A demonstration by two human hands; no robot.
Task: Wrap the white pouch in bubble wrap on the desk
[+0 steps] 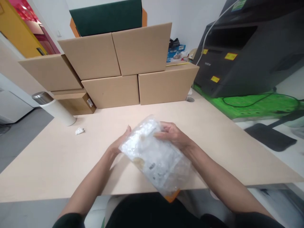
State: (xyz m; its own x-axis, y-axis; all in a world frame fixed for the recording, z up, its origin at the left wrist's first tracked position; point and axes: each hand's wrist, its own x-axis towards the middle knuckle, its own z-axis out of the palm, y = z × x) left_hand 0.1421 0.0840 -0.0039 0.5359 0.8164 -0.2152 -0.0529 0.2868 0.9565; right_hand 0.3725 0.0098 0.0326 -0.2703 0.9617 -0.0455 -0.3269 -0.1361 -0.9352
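Note:
A clear, crinkled plastic bag (156, 158) with pale contents is tilted above the table's near edge. Small dark print and a yellowish patch show through it, and its lower corner is orange; what lies inside cannot be made out. My right hand (172, 134) grips the bag's upper right side, thumb on top and the other fingers partly hidden. At the bag's left corner, my left hand (122, 140) supports it, thumb up along the edge, with the remaining fingers hidden behind the plastic.
Open cardboard boxes (110, 93) line the back of the pale table (47, 161), below a dark green box (109, 17). A white bottle (58, 110) and a crumpled white scrap (80, 130) stand left. At right, a dark grey printer (237, 60) rests on a green surface (256, 104).

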